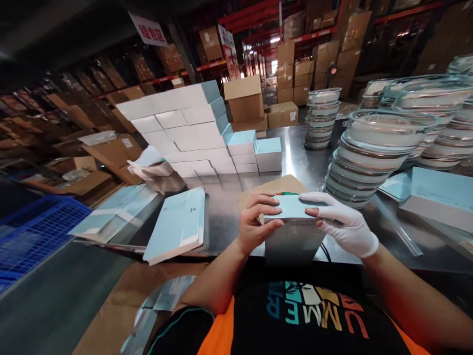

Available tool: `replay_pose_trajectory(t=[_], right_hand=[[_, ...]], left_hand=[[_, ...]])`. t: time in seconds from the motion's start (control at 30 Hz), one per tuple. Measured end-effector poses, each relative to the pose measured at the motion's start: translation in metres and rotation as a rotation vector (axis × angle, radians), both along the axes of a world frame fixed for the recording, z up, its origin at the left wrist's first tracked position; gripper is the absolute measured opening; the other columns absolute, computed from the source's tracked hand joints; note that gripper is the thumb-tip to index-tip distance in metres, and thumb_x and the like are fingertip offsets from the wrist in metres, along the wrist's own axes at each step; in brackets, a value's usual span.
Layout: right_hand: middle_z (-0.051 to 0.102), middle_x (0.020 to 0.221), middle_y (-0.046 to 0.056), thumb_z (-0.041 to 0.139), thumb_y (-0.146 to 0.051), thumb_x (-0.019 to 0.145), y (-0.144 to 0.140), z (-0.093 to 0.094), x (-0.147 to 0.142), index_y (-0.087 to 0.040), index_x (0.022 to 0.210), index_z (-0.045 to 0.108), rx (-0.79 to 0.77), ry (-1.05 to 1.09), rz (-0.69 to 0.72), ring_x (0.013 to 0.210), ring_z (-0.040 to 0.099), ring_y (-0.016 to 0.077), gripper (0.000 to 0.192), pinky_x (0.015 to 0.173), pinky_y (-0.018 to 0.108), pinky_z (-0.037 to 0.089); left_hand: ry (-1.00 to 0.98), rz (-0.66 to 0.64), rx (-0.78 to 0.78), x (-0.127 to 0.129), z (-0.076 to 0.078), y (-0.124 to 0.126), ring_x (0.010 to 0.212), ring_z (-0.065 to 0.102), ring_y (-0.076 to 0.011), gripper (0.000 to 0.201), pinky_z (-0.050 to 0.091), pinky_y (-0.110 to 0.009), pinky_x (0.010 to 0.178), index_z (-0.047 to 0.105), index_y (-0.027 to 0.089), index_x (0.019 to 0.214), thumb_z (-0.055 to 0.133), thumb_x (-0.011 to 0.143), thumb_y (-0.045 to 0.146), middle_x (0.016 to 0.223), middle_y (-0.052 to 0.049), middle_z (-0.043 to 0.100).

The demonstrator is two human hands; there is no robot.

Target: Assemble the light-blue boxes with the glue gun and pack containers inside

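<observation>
A small light-blue and white cardboard box (291,208) is held between my two hands at the table's front edge, close to my body. My bare left hand (256,214) grips its left end, fingers over the blue top and thumb along the near edge. On the right end, my right hand (342,222) wears a white glove with bare tips at the thumb and a finger, and it grips the box too. Behind the box lies a piece of brown cardboard (291,182); something small, green and orange, shows there, mostly hidden.
Flat light-blue cartons (177,222) lie to the left, beyond them a wall of stacked white boxes (195,130). Tall stacks of round glass dishes (369,153) stand at the right, near another blue box (443,192). A blue crate (40,236) sits far left of the metal table (225,197).
</observation>
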State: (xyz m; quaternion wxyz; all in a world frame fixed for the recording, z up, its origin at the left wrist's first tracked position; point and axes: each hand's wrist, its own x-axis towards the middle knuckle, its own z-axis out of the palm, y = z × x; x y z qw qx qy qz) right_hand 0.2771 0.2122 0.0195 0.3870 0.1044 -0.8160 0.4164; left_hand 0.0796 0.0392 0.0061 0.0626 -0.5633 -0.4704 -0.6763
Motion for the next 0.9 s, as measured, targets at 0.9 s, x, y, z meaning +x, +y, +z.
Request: replay_pose_trajectory(t=[0.9], right_hand=[[0.056,0.16,0.026,0.072,-0.015,0.089,0.2,0.094,0.073,-0.011,0.116,0.074,0.606,-0.227,-1.03,0.153,0.049,0.0416,0.028,0.123,0.059,0.045]], left_hand=[[-1.094,-0.471,-0.263,-0.011,0.017,0.092,0.107,0.077,-0.0288,0.055,0.063,-0.043,0.099,0.073,0.021,0.114,0.093,0.07,0.046,0.117,-0.011,0.081]])
